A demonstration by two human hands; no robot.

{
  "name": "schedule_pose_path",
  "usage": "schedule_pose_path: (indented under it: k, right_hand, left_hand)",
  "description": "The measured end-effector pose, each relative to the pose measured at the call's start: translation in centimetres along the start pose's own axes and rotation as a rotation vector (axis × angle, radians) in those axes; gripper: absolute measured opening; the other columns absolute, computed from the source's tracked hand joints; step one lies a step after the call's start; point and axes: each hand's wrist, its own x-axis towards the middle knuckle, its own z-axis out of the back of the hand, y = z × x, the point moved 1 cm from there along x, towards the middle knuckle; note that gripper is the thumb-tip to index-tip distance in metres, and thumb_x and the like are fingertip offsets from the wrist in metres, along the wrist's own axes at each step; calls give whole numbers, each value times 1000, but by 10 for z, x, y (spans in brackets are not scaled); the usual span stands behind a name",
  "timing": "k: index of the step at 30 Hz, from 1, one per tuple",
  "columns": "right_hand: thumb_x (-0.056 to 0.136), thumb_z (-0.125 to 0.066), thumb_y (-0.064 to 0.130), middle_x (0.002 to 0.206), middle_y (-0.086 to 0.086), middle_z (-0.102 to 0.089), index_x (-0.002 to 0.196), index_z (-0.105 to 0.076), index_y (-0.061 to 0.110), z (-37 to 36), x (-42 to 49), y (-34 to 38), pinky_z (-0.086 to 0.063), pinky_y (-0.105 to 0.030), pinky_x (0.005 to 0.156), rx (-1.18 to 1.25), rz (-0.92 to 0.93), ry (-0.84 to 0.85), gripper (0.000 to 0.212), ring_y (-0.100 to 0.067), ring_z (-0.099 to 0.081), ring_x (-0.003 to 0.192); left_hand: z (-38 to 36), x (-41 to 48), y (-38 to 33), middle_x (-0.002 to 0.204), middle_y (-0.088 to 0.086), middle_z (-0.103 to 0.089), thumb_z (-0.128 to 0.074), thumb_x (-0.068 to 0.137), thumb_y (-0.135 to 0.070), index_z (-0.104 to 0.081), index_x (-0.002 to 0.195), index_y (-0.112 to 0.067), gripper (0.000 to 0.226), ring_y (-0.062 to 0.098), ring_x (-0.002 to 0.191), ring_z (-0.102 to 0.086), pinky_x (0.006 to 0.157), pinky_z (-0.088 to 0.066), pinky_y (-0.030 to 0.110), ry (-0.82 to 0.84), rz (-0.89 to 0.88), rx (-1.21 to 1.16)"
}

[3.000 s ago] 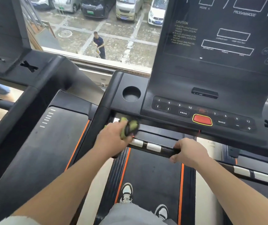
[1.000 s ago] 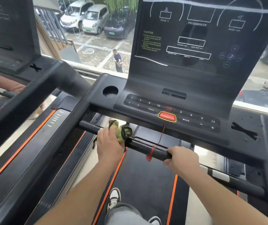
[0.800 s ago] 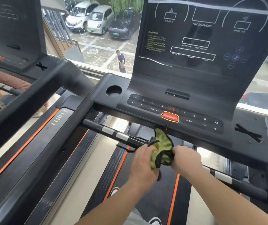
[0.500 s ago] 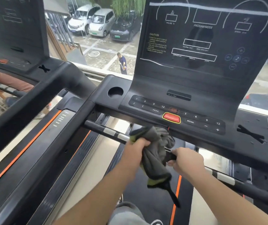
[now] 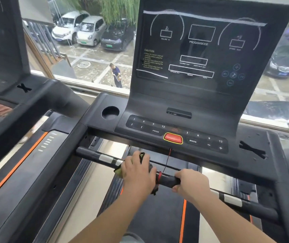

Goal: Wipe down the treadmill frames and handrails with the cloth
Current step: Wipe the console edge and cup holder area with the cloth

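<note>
Head view: the left hand (image 5: 137,172) lies over the front handrail (image 5: 92,154), fingers curled down around the bar with the cloth (image 5: 118,171) bunched beneath the palm. A yellow-green edge of the cloth pokes out at the hand's 9 o'clock, and dark folds hang at its 4 o'clock. Just beside it, at 3 o'clock, the right hand (image 5: 191,185) is clamped on the same bar, bare, with the knuckles on top. Between the two hands a red clip (image 5: 160,177) circles the rail, and a thin cord (image 5: 167,162) rises from it toward the red stop button (image 5: 173,138) at 12 o'clock.

At 11 o'clock from the left hand a round cup holder (image 5: 110,113) is sunk into the console (image 5: 201,106); its inside reads as plain dark plastic. The dark display panel (image 5: 201,50) stands upright above the key row. The running belt (image 5: 157,218) with orange stripes lies at 6 o'clock. A neighbouring treadmill (image 5: 35,155) fills the 9 o'clock side. Through the window (image 5: 91,55) at 12 o'clock are parked cars and a standing person (image 5: 116,74).
</note>
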Motion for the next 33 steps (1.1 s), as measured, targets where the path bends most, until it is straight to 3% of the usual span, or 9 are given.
schedule_pose_path:
  k: [6,11,14,17,20,22,26,31,33]
  right_hand:
    - [91,-62,38,96,9,-67,111,-69,34,-3,-2,-1,-54,-29,78,2,-7,-3,22,-17,-62,88]
    - [90,-60,37,96,8,-68,109,-68,33,-5,-2,-3,-51,-28,76,-1,-6,-31,21,-19,-60,86]
    - [90,-63,40,97,8,-68,109,-68,32,-2,0,-3,-48,-27,71,-13,9,-30,22,-19,-60,86]
    - [87,-65,44,96,8,-68,110,-69,33,-1,0,-4,-48,-28,72,-17,13,-24,25,-19,-63,88]
    - [88,-63,43,96,8,-67,111,-69,35,-5,-1,-5,-48,-28,71,-3,13,-22,25,-20,-63,90]
    - [91,-61,43,92,9,-64,110,-68,34,-8,-2,-6,-43,-27,68,-10,32,-59,23,-19,-62,89]
    - [95,-61,42,84,9,-58,108,-65,33,-11,-4,-6,-43,-28,68,-16,42,-69,17,-18,-59,83]
    - [93,-63,47,92,8,-66,110,-66,34,-15,-4,-10,-43,-29,68,5,44,-103,22,-20,-66,93]
    - [93,-62,48,94,7,-67,111,-67,34,-18,-4,-11,-43,-29,69,21,51,-114,23,-20,-66,94]
  left_hand:
    - [-10,15,51,132,-1,-54,-60,96,-31,-57,128,-32,32,26,107,-54,90,-51,47,-136,-500,-138]
    - [5,38,124,133,5,-53,-66,93,-34,-65,121,-31,28,34,110,-51,90,-46,53,-295,156,-10]
    - [4,21,81,131,6,-49,-61,95,-38,-64,120,-30,27,31,108,-44,89,-44,44,-284,227,-64]
    - [-12,-15,13,133,0,-44,-60,95,-34,-59,124,-33,29,23,115,-37,95,-49,36,-195,-21,-244]
    - [-16,-22,21,132,0,-47,-65,90,-27,-58,125,-32,36,26,118,-44,93,-53,40,-142,-352,-305]
    - [-7,-7,51,128,0,-49,-66,87,-28,-60,126,-31,39,27,116,-46,90,-55,43,-149,-241,-280]
    - [-1,-4,54,131,10,-46,-66,85,-20,-65,125,-24,40,35,114,-40,100,-45,48,-286,304,-366]
    - [-29,-64,-23,126,-7,-34,-69,89,-17,-53,118,-33,36,9,103,-52,87,-41,7,-175,312,-761]
    - [-28,-72,-24,121,-8,-41,-65,93,-10,-50,111,-33,33,5,101,-54,76,-38,0,-136,393,-960]
